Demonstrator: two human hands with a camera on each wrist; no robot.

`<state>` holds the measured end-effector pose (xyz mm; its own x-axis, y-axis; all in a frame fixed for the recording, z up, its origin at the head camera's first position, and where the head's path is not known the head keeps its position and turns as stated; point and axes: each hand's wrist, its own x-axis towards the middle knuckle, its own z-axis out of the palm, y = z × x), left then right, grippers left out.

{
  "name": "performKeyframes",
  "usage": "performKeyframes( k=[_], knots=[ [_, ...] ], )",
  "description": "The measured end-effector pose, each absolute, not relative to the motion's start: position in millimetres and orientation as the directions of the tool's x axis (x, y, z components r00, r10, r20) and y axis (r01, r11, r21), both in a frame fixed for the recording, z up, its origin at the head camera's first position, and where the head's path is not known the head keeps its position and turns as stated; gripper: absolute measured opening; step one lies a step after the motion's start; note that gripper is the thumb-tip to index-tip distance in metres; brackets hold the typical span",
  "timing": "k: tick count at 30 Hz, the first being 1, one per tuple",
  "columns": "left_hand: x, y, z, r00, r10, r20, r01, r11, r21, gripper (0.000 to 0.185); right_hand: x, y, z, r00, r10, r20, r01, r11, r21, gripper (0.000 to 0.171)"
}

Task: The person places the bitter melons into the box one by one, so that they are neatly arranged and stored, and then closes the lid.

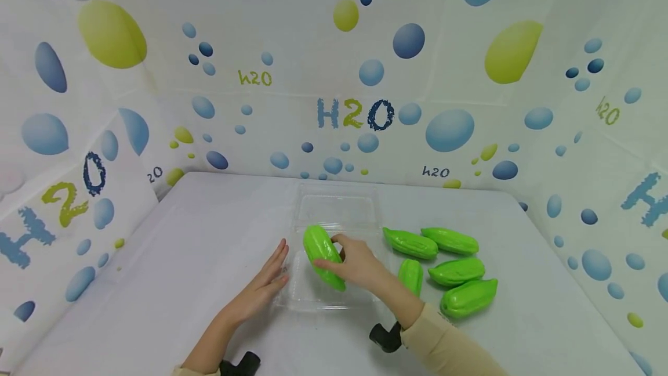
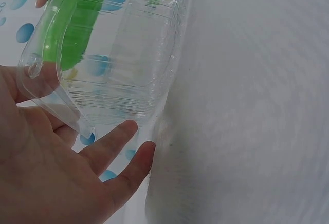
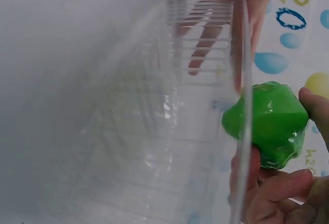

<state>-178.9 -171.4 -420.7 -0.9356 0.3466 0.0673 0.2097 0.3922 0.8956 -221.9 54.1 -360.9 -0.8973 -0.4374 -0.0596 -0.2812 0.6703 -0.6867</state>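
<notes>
Head view: the right hand (image 1: 360, 263) holds a glossy green ridged plastic gourd (image 1: 322, 256) with fingers and thumb curled round its middle; this grip is closed on the gourd, which lies tilted over the near half of a clear hinged plastic clamshell box (image 1: 313, 300). The box lies open on the white tabletop (image 1: 182, 260), its far half (image 1: 338, 209) flat toward the back wall. The left hand (image 1: 266, 280) rests with straight fingers against the left edge of the box's near half; its grip is open and encloses nothing.

Five more green ridged plastic gourds (image 1: 454, 271) lie in a loose cluster on the tabletop just right of the box, the nearest one (image 1: 411, 274) beside the right wrist. A white backdrop printed with blue and green bubbles and "H2O" lettering (image 1: 355, 115) surrounds the tabletop on three sides.

Left wrist view: the open palm and straight fingers (image 2: 110, 147) touch the corner of the clear box (image 2: 123, 64); the green gourd (image 2: 77, 23) shows through its wall.

Right wrist view: the gourd's end (image 3: 267, 121) sits between thumb and fingers (image 3: 277, 188), just beside the transparent box wall (image 3: 205, 106).
</notes>
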Motion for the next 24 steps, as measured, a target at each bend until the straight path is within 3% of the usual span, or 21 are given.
performKeyframes(
  k=[24],
  knots=[
    [-180,-171,-421,-0.935,0.349,0.058,0.204,0.396,0.895,0.058,-214,30,-381,-0.931,-0.355,-0.08,-0.212,0.708,-0.674,0.064]
  ],
)
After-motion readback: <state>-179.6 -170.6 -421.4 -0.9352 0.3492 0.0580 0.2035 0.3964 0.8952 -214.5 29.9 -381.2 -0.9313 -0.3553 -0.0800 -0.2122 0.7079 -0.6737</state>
